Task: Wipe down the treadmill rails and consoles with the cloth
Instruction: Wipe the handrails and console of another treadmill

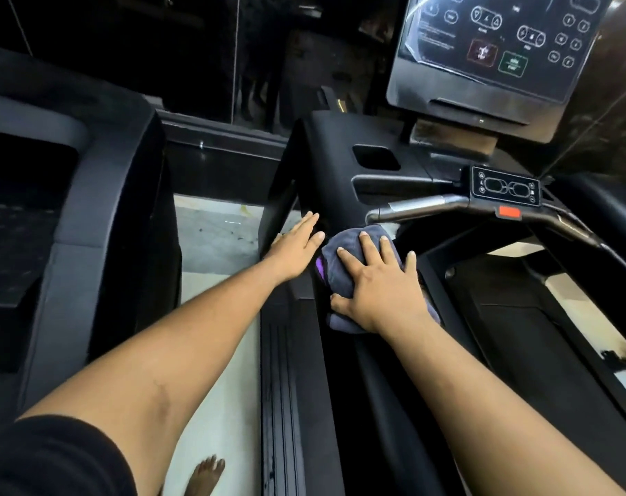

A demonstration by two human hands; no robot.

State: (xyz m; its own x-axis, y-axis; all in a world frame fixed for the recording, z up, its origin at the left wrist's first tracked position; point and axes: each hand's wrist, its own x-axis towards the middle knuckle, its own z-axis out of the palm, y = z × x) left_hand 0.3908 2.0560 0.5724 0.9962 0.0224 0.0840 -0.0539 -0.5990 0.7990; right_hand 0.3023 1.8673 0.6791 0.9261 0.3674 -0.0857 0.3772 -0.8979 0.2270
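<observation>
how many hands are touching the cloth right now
1. The right hand presses flat on the cloth; the left hand rests on the rail beside it.

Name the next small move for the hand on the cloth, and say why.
Probably slide the cloth forward along the side rail toward the console tray. The right hand already presses it flat with spread fingers, and the left hand braces on the rail beside it.
</observation>
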